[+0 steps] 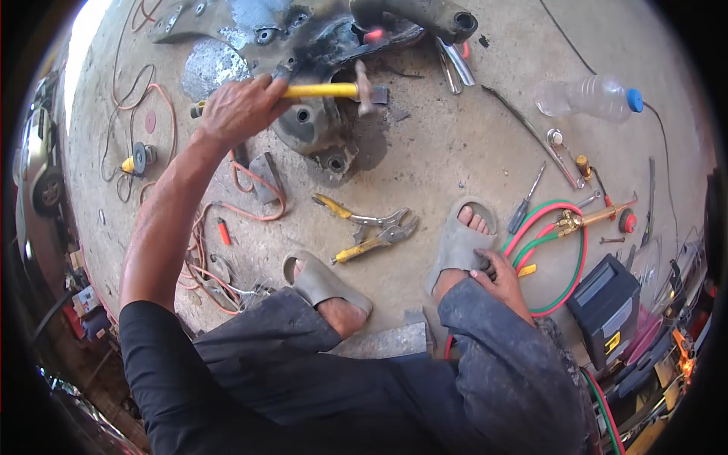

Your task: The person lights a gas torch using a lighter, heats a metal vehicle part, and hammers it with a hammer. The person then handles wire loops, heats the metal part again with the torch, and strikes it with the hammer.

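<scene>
My left hand (241, 110) is closed around the yellow handle of a hammer (322, 90). The hammer's metal head (365, 91) is above the near edge of a large, dark, worn metal part (307, 125); I cannot tell whether they touch. One spot (373, 36) on that part glows red. Low beside my right foot, my right hand (502, 284) rests against the grey sandal (459, 243) and trouser cuff, fingers loosely apart and holding nothing. Between my feet and the metal part lie yellow-handled locking pliers (371, 225).
To the right are a brass torch (572, 221) with red and green hoses, a screwdriver (527, 199), a plastic bottle (588, 98) and a black toolbox (607, 307). An angle grinder (138, 158) and orange cords (277, 199) lie left. A metal plate (390, 341) is between my legs.
</scene>
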Demonstrator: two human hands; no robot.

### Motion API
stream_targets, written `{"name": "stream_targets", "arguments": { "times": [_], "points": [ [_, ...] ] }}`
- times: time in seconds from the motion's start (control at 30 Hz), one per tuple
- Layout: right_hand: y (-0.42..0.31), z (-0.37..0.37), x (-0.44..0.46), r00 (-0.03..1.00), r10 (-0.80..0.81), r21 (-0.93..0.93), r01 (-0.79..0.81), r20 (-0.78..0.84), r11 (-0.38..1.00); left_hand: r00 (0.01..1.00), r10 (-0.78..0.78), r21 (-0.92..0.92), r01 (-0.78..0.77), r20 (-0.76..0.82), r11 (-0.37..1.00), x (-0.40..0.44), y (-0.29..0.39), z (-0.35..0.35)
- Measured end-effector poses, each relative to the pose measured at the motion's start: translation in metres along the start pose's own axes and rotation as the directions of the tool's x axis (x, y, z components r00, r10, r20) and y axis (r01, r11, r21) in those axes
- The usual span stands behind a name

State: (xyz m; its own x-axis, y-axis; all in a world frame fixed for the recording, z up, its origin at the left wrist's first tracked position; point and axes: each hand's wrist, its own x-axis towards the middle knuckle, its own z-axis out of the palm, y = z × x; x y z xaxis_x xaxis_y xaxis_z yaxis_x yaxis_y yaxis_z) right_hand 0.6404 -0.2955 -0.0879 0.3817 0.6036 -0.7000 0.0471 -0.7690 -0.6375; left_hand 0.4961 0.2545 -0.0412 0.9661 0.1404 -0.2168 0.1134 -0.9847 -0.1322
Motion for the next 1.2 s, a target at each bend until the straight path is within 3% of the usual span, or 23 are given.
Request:
{"name": "stream_targets", "arguments": {
  "times": [0.03,0.13,0.17,0.27,0.3,0.43,0.53,0.57,0.67,0.77,0.9,1.0,1.2],
  "points": [
    [0.001,0.0,0.001,1.0,-0.018,-0.018,0.018,-0.002,1.0,0.998,0.049,0.032,-0.048,-0.03,0.998,0.001,-0.004,-0.001],
    [0.0,-0.002,0.003,1.0,-0.011,-0.013,0.011,0.007,1.0,0.999,-0.001,-0.015,0.001,-0.032,1.0,-0.006,0.016,-0.007],
    [0.0,-0.001,0.002,1.0,0.004,-0.001,-0.004,0.013,1.0,0.995,0.082,-0.032,-0.084,-0.058,0.996,-0.009,0.018,-0.013],
    [0.004,0.001,0.001,0.998,-0.064,-0.035,0.063,-0.019,0.997,0.995,-0.078,0.005,0.078,0.063,0.997,-0.004,0.0,0.005],
    [0.004,-0.001,0.0,0.999,-0.044,-0.042,0.044,0.007,0.998,0.999,-0.031,0.072,0.028,0.037,0.997,-0.001,-0.002,0.0],
    [0.009,0.001,0.001,0.999,-0.044,-0.003,0.044,0.011,0.999,1.0,-0.012,-0.014,0.012,-0.014,1.0,-0.005,0.021,-0.011],
    [0.006,0.001,0.002,0.998,-0.055,0.038,0.055,0.002,0.998,0.998,-0.034,-0.001,0.034,0.046,0.999,0.0,0.008,-0.008],
    [0.005,0.0,0.001,0.999,-0.051,0.047,0.05,0.01,0.998,0.996,-0.043,0.084,0.037,0.079,0.996,0.0,0.003,-0.011],
    [0.004,-0.004,0.001,0.999,-0.004,0.034,0.002,0.05,0.999,0.994,-0.097,0.029,0.095,0.059,0.995,-0.008,0.016,-0.012],
    [0.005,-0.003,-0.001,0.999,-0.025,0.043,0.023,0.042,0.999,0.997,0.029,0.003,-0.029,0.066,1.0,-0.012,0.015,-0.02],
    [0.008,-0.005,0.003,0.998,-0.045,0.048,0.043,0.033,0.998,0.987,-0.114,0.035,0.11,0.116,0.993,-0.003,0.012,-0.018],
    [0.002,-0.004,-0.002,0.999,-0.006,0.076,0.003,0.049,0.997,0.997,-0.011,0.018,0.009,0.082,1.0,-0.007,0.017,-0.026],
    [0.011,-0.001,-0.002,0.998,-0.025,0.071,0.022,0.054,0.997,0.988,-0.123,0.021,0.122,0.098,0.992,-0.008,0.014,-0.026]
  ]
}}
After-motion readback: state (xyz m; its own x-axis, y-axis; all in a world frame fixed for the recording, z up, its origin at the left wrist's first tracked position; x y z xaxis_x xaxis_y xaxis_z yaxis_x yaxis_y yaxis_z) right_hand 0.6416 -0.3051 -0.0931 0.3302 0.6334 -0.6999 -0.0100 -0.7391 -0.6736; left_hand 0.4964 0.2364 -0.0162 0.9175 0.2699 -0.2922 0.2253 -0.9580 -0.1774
